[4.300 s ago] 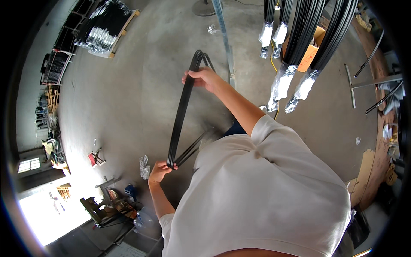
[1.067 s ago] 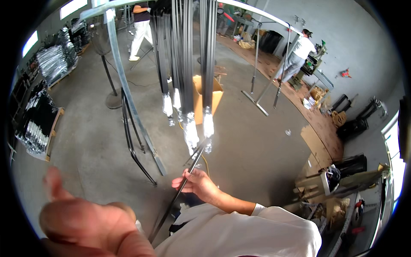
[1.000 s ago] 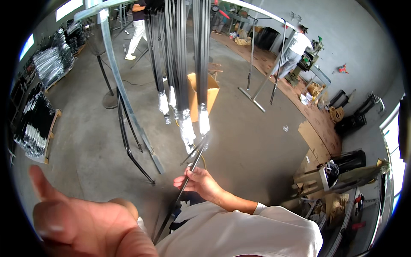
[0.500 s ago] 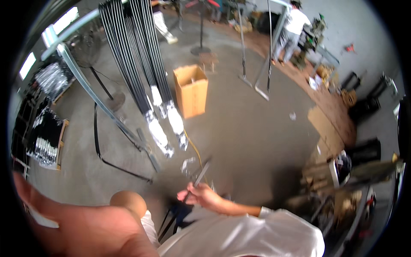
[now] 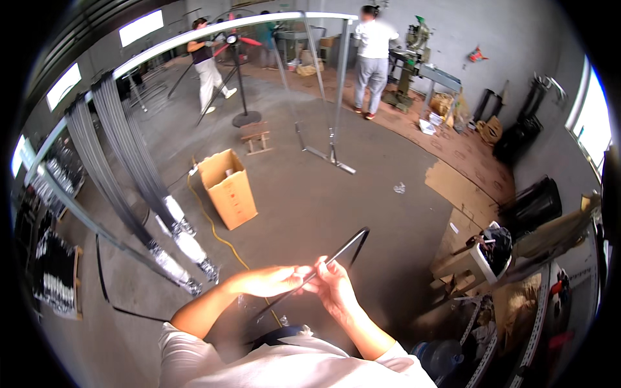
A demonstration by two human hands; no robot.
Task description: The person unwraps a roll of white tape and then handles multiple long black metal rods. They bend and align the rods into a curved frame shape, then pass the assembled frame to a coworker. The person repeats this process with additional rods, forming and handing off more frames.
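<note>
Black rod [image 5: 323, 266] slants up-right from left hand [image 5: 266, 280] past right hand [image 5: 335, 286].

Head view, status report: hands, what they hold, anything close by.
Left hand and right hand both gripping the thin black strip. Strip held slanted above the concrete floor. Cardboard box and hanging black strips stand apart, to the left.
</note>
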